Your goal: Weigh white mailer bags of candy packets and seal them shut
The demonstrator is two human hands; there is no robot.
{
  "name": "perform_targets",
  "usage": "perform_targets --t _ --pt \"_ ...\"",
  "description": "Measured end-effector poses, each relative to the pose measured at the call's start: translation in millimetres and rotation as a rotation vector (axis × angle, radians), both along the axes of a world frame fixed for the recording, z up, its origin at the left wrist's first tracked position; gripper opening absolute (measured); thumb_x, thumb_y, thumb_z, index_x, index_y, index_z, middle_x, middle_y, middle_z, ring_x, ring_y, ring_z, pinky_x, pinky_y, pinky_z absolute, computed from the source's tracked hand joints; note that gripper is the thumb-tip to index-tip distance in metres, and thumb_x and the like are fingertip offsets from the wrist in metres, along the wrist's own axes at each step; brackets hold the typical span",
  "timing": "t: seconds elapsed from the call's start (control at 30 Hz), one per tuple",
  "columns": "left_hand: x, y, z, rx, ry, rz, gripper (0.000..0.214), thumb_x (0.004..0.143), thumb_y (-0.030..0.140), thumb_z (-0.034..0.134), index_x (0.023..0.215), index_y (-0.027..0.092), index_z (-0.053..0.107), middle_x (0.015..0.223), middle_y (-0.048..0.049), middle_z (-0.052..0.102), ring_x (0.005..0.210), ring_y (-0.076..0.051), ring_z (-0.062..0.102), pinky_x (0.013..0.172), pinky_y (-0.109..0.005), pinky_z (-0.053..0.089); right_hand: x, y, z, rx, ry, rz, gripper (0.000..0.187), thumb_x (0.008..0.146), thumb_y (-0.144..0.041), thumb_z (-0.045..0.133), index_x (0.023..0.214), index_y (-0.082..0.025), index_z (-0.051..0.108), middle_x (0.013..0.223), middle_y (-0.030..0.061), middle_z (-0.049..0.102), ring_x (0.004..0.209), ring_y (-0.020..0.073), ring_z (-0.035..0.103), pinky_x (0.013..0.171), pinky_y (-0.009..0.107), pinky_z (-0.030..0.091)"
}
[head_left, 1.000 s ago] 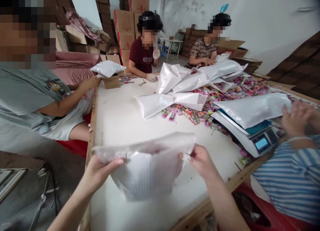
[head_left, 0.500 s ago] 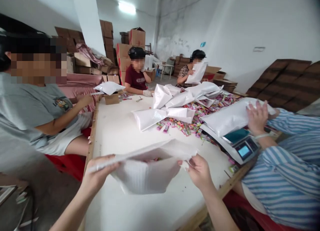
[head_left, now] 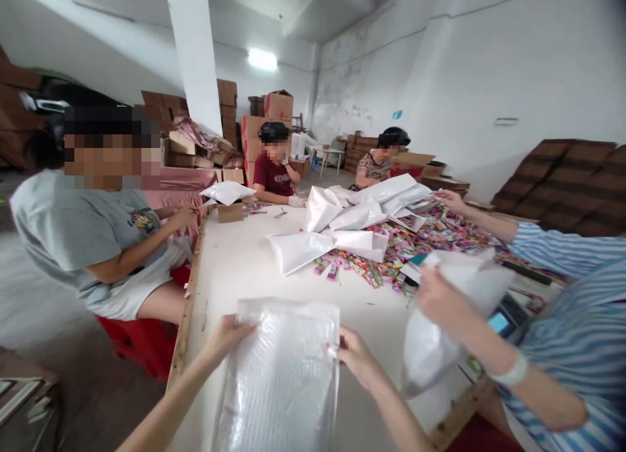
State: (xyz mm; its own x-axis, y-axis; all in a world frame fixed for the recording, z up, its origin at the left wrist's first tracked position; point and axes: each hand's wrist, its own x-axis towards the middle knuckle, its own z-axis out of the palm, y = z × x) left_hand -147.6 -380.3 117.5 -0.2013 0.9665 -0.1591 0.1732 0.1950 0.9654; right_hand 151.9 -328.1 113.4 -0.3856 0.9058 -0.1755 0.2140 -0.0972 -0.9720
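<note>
A white padded bubble bag lies flat on the white table right before me. My left hand pinches its upper left corner. My right hand grips its right edge near the top. Both hands are closed on the bag. Beyond it, several filled white bags lie beside a spread of small colourful packets in the table's middle.
A person in a blue striped shirt at my right lifts a white bag over a scale. A person in a grey shirt sits at the left. Two more people sit at the far end. Cartons are stacked behind.
The bag was held up with its mouth spread open; now it lies flat and closed on the table. The camera tilted upward. The striped-shirt person picked a bag up off the scale.
</note>
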Motion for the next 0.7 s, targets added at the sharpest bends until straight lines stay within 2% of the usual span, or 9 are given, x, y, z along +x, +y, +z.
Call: perform_targets --t 0.1,0.2,0.33,0.43,0.5,0.57,0.6,0.63,0.7 --pt "1.5 16.0 -54.4 -0.046 0.011 -0.03 0.031 0.061 0.044 0.065 0.059 0.014 0.058 0.05 -0.0003 0.055 0.047 -0.016 0.05 0.046 -0.026 0.038 -12.2 16.7 -66.1 0.012 -0.092 -0.065 0.016 0.057 -0.021 0.056 0.072 -0.016 0.063 0.065 0.0014 0.066 0.063 0.0192 0.058 0.058 0.027 0.044" --pt "-4.5 19.8 -75.8 -0.06 0.03 -0.08 0.024 0.061 0.036 0.066 0.065 0.013 0.06 0.053 0.0015 0.055 0.052 -0.015 0.051 0.048 -0.024 0.037 -19.3 26.5 -90.5 0.01 -0.109 -0.09 0.027 0.052 -0.016 0.055 0.077 -0.018 0.065 0.075 0.0021 0.07 0.074 0.0221 0.061 0.068 0.03 0.047" --pt "-19.0 28.3 -63.7 -0.027 0.027 -0.167 0.026 0.064 0.028 0.067 0.085 0.015 0.062 0.07 -0.0001 0.062 0.065 -0.016 0.056 0.058 -0.024 0.043 -29.9 40.9 -79.2 -0.064 -0.069 -0.148 0.044 0.053 -0.022 0.064 0.097 -0.017 0.062 0.089 0.0047 0.069 0.08 0.022 0.062 0.072 0.031 0.047" --pt "-25.5 22.8 -45.6 0.054 0.052 -0.207 0.017 0.069 0.03 0.067 0.077 0.016 0.063 0.079 -0.0037 0.064 0.076 -0.018 0.059 0.071 -0.027 0.046 -26.8 35.2 -62.7 -0.056 -0.081 -0.165 0.028 0.058 -0.029 0.067 0.083 -0.017 0.061 0.074 0.0029 0.065 0.068 0.0187 0.059 0.063 0.028 0.046" --pt "-26.7 5.4 -38.4 0.212 0.105 -0.283 0.015 0.075 0.031 0.064 0.075 0.017 0.064 0.082 -0.0068 0.066 0.082 -0.02 0.061 0.077 -0.031 0.047 -16.2 17.3 -56.0 0.105 -0.091 -0.098 0.015 0.064 -0.03 0.064 0.071 -0.018 0.058 0.07 0.0017 0.061 0.067 0.0173 0.057 0.063 0.027 0.045" --pt "-27.1 -20.2 -41.2 0.424 0.19 -0.39 0.011 0.08 0.029 0.058 0.081 0.02 0.064 0.086 -0.0089 0.069 0.09 -0.023 0.062 0.083 -0.037 0.048 -2.4 -6.3 -57.6 0.356 -0.112 0.003 0.014 0.072 -0.029 0.059 0.063 -0.019 0.055 0.072 0.0027 0.06 0.075 0.018 0.057 0.07 0.028 0.045" --pt "-28.2 -33.8 -47.0 0.488 0.248 -0.455 0.009 0.081 0.027 0.058 0.086 0.022 0.064 0.092 -0.0085 0.071 0.098 -0.024 0.062 0.09 -0.04 0.047 4.4 -17.0 -61.6 0.471 -0.127 0.059 0.017 0.076 -0.028 0.055 0.061 -0.019 0.055 0.074 0.0035 0.061 0.079 0.0184 0.058 0.074 0.029 0.046" --pt "-30.4 -46.3 -55.4 0.534 0.287 -0.453 0.01 0.082 0.022 0.056 0.088 0.025 0.063 0.096 -0.0069 0.072 0.104 -0.024 0.06 0.094 -0.041 0.046 10.6 -25.0 -66.6 0.557 -0.148 0.105 0.021 0.08 -0.027 0.051 0.061 -0.02 0.056 0.075 0.0042 0.063 0.081 0.0185 0.058 0.076 0.029 0.046" --pt "-39.4 -63.9 -75.8 0.531 0.308 -0.405 0.023 0.086 0.015 0.047 0.1 0.029 0.059 0.107 -0.0059 0.07 0.114 -0.022 0.057 0.091 -0.036 0.051 20.4 -30.5 -73.4 0.665 -0.197 0.239 0.024 0.083 -0.027 0.046 0.064 -0.021 0.06 0.074 0.0045 0.066 0.08 0.018 0.06 0.078 0.03 0.048"
